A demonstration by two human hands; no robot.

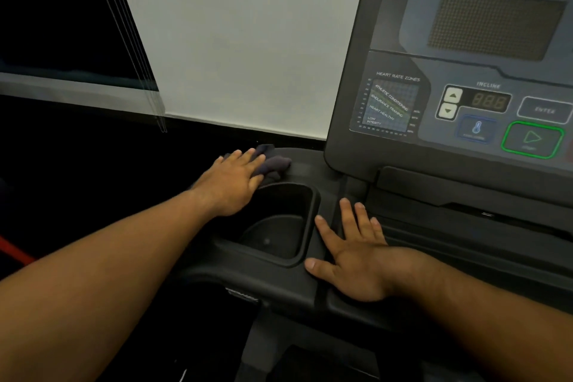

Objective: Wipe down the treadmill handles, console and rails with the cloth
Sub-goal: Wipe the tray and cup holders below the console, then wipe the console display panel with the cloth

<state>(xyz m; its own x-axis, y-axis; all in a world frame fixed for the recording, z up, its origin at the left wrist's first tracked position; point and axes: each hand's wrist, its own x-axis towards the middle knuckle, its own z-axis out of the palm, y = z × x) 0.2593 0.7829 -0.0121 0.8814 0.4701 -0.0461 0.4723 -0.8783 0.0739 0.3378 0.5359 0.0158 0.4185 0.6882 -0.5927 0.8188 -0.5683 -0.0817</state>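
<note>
While my left hand (231,183) lies flat at the centre-left of the frame, its straight fingers press a dark cloth (274,162) onto the black plastic ledge of the treadmill, just beyond the far rim of the cup holder (305,220). The cloth is bunched, and part of it pokes out past my fingertips toward the foot of the console (350,121); nothing is curled round it, only pressed. My right hand (356,260) rests palm down at the lower centre-right, fingers spread wide and straight on the ledge just right of the cup holder, thumb reaching toward its near corner. It holds nothing.

Across the right side of the frame the console rises tilted, with a heart rate chart (387,105), an incline readout (490,101) beside two arrow keys, and a green-outlined start button (531,139). Its upper part is blurred. Behind, a pale wall (242,40) fills the upper middle, and a dark window (46,9) with thin blind cords (130,40) sits at the upper left.
</note>
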